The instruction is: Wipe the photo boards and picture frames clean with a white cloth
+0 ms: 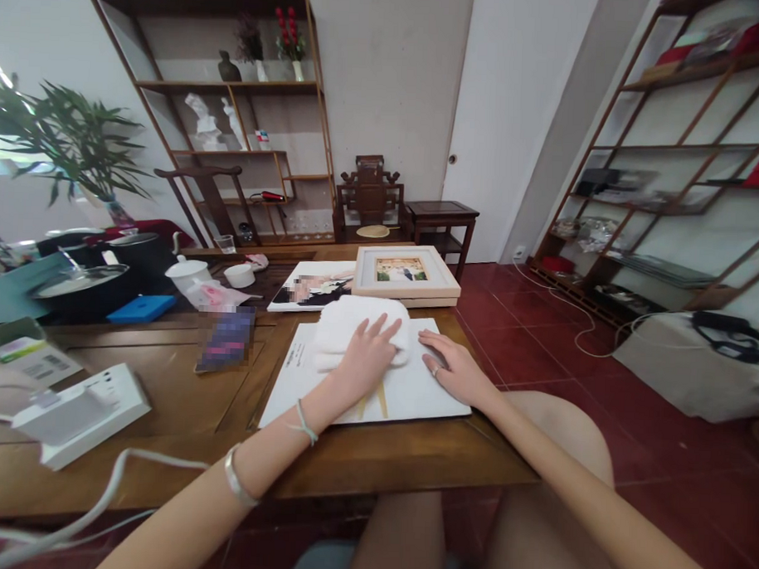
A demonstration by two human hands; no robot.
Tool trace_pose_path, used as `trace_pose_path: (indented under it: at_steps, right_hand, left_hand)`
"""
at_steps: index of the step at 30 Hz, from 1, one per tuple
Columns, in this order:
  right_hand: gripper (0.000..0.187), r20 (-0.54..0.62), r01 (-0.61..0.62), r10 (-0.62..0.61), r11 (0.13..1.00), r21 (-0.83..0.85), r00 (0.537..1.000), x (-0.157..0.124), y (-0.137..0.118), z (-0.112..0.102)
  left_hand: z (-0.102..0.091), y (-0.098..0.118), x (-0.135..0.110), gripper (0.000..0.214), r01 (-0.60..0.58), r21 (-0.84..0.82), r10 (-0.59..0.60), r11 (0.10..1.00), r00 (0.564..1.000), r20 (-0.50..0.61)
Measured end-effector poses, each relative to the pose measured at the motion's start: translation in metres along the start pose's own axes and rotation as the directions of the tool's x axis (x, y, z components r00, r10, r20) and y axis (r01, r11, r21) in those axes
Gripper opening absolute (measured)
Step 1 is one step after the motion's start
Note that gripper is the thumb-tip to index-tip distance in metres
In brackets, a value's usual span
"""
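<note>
A folded white towel (361, 321) lies on a flat white panel (301, 390) at the table's front edge. My left hand (370, 355) rests on top of the towel with fingers spread; its thumb is not clearly visible. The panel carries small dark print at its left and yellowish strokes under my left wrist. My right hand (451, 366) lies open on the panel's right edge, a ring on one finger, apart from the towel. Beyond the towel are a pale framed wedding picture (405, 273) and a flat photo print (310, 286) partly beneath or beside it.
To the left on the wooden table (182, 410) are a white power adapter box (82, 415), a blue box (142, 308), a dark pan (84, 287), a white teapot (190, 274) and a purple packet (228, 337). A white cable (121, 466) runs along the front left.
</note>
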State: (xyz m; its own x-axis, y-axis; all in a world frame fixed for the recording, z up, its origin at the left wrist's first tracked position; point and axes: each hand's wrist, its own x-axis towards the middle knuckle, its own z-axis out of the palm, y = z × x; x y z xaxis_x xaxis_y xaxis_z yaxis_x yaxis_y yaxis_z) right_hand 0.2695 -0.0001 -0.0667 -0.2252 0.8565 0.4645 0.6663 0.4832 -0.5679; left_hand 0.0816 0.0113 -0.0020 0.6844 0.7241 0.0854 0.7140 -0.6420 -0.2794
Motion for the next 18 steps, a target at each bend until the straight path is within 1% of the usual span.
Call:
trace_pose_path:
  at_steps: [1, 3, 6, 7, 8, 10, 11, 12, 14, 18]
  right_hand:
    - [0.036, 0.001, -0.004, 0.004, 1.000, -0.003, 1.000, 0.000, 0.000, 0.000]
    - [0.036, -0.003, -0.006, 0.006, 1.000, -0.003, 1.000, 0.000, 0.000, 0.000]
    - [0.038, -0.001, -0.006, 0.006, 1.000, 0.002, 1.000, 0.000, 0.001, 0.001]
    - [0.039, 0.007, -0.005, 0.005, 1.000, 0.006, 1.000, -0.001, 0.001, 0.001]
    - [0.041, 0.015, -0.003, 0.003, 1.000, 0.011, 1.000, -0.001, 0.001, 0.001]
    - [0.044, 0.028, -0.001, 0.000, 1.000, 0.022, 1.000, -0.001, 0.002, 0.001]
    - [0.044, 0.029, 0.000, -0.001, 1.000, 0.026, 1.000, -0.001, 0.002, 0.001]
    - [0.043, 0.026, 0.000, -0.001, 1.000, 0.028, 1.000, -0.001, 0.002, 0.001]
    - [0.040, 0.014, -0.002, 0.002, 1.000, 0.022, 1.000, -0.001, 0.002, 0.001]
    - [0.036, 0.011, -0.019, 0.019, 1.000, -0.013, 1.000, 0.000, -0.001, 0.000]
  left_hand:
    - [0.001, 0.001, 0.000, 0.031, -0.017, -0.038, 0.018, 0.999, 1.000, 0.013]
    - [-0.001, 0.011, -0.010, 0.033, -0.024, -0.102, 0.029, 0.995, 0.999, 0.041]
    - [-0.012, 0.042, -0.040, 0.035, -0.020, -0.139, 0.033, 0.990, 0.995, 0.095]
    - [-0.017, 0.054, -0.052, 0.034, -0.034, -0.143, 0.052, 0.989, 0.991, 0.125]
    - [-0.021, 0.064, -0.063, 0.033, -0.050, -0.146, 0.070, 0.988, 0.989, 0.130]
    - [-0.026, 0.078, -0.079, 0.032, -0.101, -0.166, 0.128, 0.981, 0.979, 0.158]
    - [-0.027, 0.081, -0.083, 0.032, -0.109, -0.172, 0.136, 0.979, 0.979, 0.154]
    - [-0.027, 0.081, -0.084, 0.031, -0.103, -0.175, 0.128, 0.979, 0.982, 0.142]
    - [-0.023, 0.072, -0.076, 0.031, -0.056, -0.171, 0.075, 0.984, 0.992, 0.105]
    - [-0.005, 0.032, -0.039, 0.033, 0.023, -0.171, -0.014, 0.985, 0.998, 0.056]
